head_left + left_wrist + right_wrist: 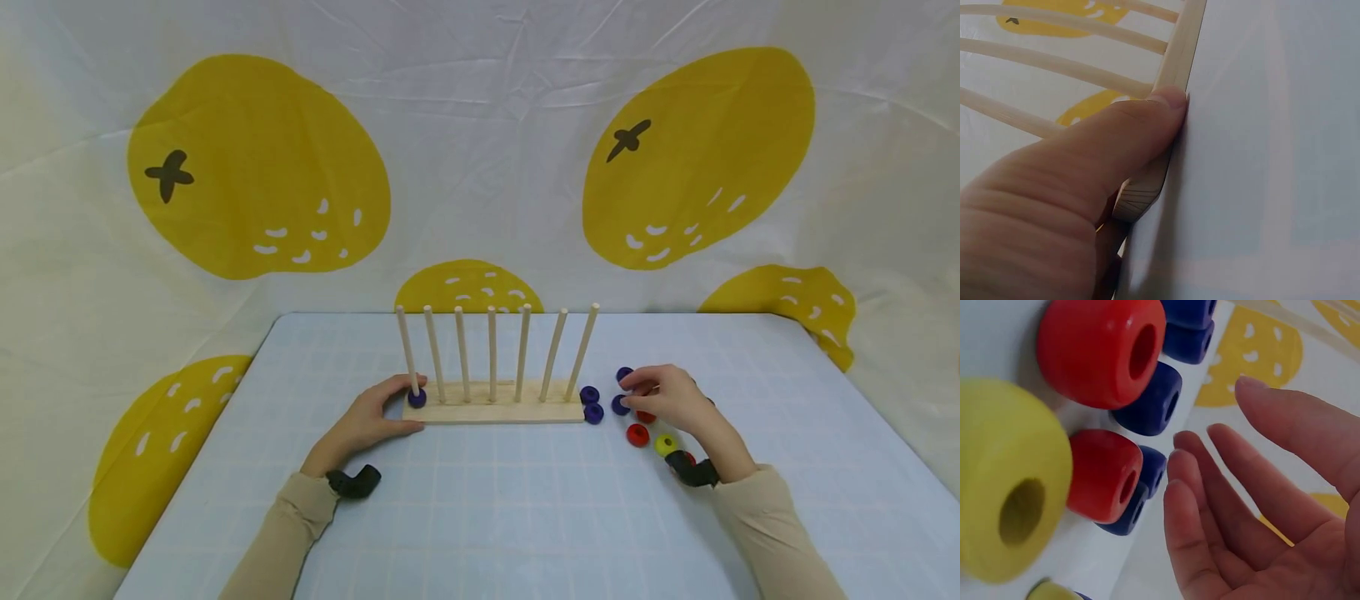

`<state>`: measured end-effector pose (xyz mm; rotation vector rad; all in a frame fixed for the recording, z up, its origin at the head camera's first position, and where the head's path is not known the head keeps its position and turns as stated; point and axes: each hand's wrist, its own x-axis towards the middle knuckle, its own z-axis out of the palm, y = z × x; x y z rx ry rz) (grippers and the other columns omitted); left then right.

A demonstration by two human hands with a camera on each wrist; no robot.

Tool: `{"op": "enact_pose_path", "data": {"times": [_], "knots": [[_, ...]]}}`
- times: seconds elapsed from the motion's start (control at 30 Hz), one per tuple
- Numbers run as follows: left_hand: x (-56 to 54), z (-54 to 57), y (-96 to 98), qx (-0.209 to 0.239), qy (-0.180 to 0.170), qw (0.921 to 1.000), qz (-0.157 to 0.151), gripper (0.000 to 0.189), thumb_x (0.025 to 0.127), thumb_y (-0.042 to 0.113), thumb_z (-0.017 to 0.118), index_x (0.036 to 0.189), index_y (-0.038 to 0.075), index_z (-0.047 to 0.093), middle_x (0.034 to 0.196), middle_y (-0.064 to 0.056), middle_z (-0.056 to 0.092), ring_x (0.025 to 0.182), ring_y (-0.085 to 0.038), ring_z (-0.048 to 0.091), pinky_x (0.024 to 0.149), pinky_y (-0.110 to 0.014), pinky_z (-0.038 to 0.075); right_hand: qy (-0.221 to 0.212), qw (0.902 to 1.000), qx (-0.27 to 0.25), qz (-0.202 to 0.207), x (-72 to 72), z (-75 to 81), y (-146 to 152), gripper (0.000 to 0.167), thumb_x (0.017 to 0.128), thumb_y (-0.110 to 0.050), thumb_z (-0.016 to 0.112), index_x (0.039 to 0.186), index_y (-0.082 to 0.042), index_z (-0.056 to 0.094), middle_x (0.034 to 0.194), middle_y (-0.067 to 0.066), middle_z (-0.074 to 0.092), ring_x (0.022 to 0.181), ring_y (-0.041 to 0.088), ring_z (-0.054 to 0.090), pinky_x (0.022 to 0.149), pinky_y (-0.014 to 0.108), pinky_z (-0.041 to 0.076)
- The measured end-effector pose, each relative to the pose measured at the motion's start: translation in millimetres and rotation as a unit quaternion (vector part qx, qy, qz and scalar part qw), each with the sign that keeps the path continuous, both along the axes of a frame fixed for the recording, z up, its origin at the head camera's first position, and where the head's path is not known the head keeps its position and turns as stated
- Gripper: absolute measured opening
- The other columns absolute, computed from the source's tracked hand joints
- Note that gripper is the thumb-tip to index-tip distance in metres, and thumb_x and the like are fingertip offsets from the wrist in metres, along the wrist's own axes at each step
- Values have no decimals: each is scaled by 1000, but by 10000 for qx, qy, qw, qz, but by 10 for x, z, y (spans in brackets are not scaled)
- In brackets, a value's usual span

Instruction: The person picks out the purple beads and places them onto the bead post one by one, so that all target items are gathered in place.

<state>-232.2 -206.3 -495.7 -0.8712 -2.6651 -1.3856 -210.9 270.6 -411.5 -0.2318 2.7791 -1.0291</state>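
Note:
A wooden peg rack (495, 413) stands mid-table, its several upright pegs in a row. One blue bead (417, 398) sits at the foot of the leftmost peg. My left hand (367, 417) grips the rack's left end; in the left wrist view the thumb (1166, 103) presses along the front edge of the base. Over the loose beads at the right is my right hand (671, 400), thumb and fingers apart and nothing between them in the right wrist view. Nearest its fingertips are a blue bead (620, 405) and another blue bead (624, 374).
Two blue beads (592, 404) lie against the rack's right end. A red bead (637, 435) and a yellow bead (666, 444) lie nearer the right wrist, with more beads partly hidden under that hand. Behind the table hangs a fruit-patterned cloth (487, 167).

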Motion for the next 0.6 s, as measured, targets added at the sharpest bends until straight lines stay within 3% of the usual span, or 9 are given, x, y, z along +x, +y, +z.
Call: {"op": "enact_pose_path", "data": {"times": [0.23,0.6], "knots": [[13,17,10,-15,-70,10000,34,64,78,24,87,134,14,59,141,-2,56,137,-27,43,115,-52,29,-77,9996,250,48,2,-38,-17,26,84,-8,77,107,2,71,88,9,62,80,24,54,69,33,49],[8,-5,0,-11,87,10000,-16,64,78,24,86,135,15,58,140,-4,57,137,-29,44,114,-52,31,-174,9989,432,-29,12,-49,-40,28,81,-4,77,108,0,72,95,12,62,87,27,54,78,42,51]]}}
